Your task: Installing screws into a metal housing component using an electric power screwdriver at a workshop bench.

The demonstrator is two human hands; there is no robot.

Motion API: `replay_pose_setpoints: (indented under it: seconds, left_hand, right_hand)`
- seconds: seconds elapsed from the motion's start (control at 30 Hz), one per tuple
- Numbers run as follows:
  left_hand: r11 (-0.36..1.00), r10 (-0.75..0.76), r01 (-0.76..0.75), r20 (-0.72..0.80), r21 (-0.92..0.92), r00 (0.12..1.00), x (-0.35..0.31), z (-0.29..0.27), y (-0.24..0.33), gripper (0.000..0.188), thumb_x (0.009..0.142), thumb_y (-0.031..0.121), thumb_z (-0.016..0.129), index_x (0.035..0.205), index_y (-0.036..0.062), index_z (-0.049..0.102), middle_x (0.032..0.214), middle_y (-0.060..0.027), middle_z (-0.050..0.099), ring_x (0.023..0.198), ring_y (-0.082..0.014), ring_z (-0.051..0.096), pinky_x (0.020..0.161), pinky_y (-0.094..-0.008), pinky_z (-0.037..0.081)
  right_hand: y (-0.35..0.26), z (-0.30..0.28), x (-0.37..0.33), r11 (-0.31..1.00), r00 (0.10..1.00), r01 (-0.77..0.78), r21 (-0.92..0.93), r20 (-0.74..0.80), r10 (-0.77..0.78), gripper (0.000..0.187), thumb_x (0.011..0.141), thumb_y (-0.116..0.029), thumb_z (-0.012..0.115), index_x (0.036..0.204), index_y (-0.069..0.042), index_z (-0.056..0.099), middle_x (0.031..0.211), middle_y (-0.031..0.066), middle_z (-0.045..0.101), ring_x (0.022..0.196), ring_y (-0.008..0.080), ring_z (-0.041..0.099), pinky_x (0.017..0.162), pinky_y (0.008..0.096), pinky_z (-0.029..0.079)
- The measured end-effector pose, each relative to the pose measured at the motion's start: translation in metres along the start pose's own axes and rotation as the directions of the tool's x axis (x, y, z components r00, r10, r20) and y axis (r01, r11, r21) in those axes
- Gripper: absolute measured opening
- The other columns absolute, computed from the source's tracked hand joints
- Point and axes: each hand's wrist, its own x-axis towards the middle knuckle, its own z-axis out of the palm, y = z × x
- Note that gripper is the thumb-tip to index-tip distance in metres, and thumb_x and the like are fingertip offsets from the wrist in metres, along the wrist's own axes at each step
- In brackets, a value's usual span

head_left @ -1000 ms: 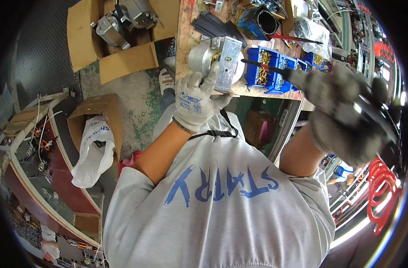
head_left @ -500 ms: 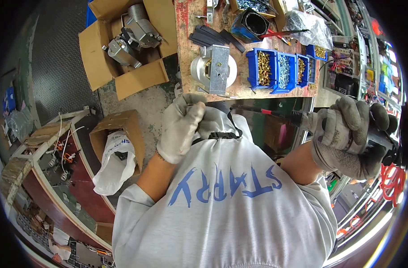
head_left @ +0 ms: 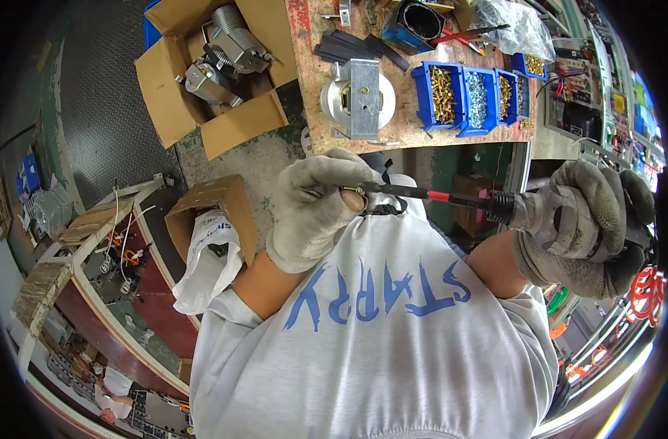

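My right hand, in a grey work glove, grips a power screwdriver whose long dark bit with a red band points left. My left hand, gloved with a bare thumb tip showing, pinches a small brass-coloured screw at the bit's tip. Just beyond, by the bench's front edge, stands a round silver metal part with a flat metal bracket across it. Blue bins of brass-coloured and silver screws are to its right.
The worn wooden workbench also carries black strips, a red-handled tool and a clear plastic bag. Left of it, an open cardboard box holds metal parts. A smaller box with a white bag stands nearer.
The screwdriver's bit has come up level, and its tip now meets the screw in my left hand. My left hand has shifted right and turned, its fingers pinching toward the bit.
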Motion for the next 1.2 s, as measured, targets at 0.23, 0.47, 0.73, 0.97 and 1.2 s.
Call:
replay_pose_setpoints:
  seconds: [0.23,0.47,0.73,0.97,1.2]
  left_hand:
    - [0.985,-0.125,0.114,-0.085,-0.132,0.988,-0.004,0.007,0.009,0.035,0.082,0.022,0.076,0.100,-0.0051,0.064,0.089,-0.0174,0.067,0.069,-0.0172,0.063,0.060,-0.0274,0.051]
    - [0.987,-0.134,0.141,-0.088,0.074,0.987,-0.003,0.011,0.006,0.031,0.083,0.022,0.075,0.098,-0.0045,0.066,0.082,-0.0135,0.067,0.066,-0.0150,0.062,0.059,-0.0256,0.050]
    - [0.946,-0.278,0.279,-0.025,0.164,0.960,-0.007,-0.007,-0.012,0.025,0.084,0.013,0.074,0.101,-0.0040,0.067,0.085,-0.0087,0.067,0.075,-0.0108,0.062,0.067,-0.0221,0.049]
    - [0.820,0.090,0.083,-0.270,0.566,0.959,0.007,-0.041,-0.033,0.062,0.068,0.025,0.085,0.118,-0.0014,0.059,0.111,-0.0130,0.060,0.091,-0.0167,0.057,0.079,-0.0316,0.049]
    - [-0.147,0.384,-0.181,0.225,0.972,0.896,0.033,-0.064,-0.070,0.045,0.069,0.032,0.082,0.095,-0.0013,0.066,0.092,-0.0167,0.058,0.082,-0.0303,0.057,0.070,-0.0402,0.049]
  right_hand:
    - [-0.005,-0.003,0.001,0.972,0.965,0.233,0.020,-0.131,-0.228,0.036,0.068,-0.018,0.071,0.099,-0.008,0.054,0.071,0.0017,0.057,0.049,0.0058,0.048,0.046,0.0188,0.045]
    - [-0.007,-0.013,-0.003,0.989,0.998,0.061,-0.136,0.041,-0.056,0.032,0.070,-0.021,0.072,0.095,-0.009,0.056,0.070,0.0000,0.057,0.047,0.0062,0.048,0.046,0.0168,0.046]
    - [0.005,-0.014,-0.001,0.962,0.950,0.031,-0.272,0.307,0.057,0.029,0.075,-0.021,0.075,0.098,-0.016,0.059,0.066,-0.0007,0.056,0.056,0.0076,0.050,0.050,0.0208,0.047]
    - [0.006,-0.026,0.025,0.833,0.880,-0.198,-0.516,0.281,0.383,0.040,0.081,-0.030,0.066,0.118,-0.014,0.059,0.076,0.0024,0.056,0.086,0.0161,0.050,0.065,0.0399,0.043]
    - [0.032,-0.056,0.046,0.833,0.800,-0.136,-0.536,0.436,0.411,0.070,0.091,-0.042,0.051,0.143,0.002,0.037,0.107,0.0185,0.053,0.112,0.0333,0.043,0.080,0.0494,0.036]
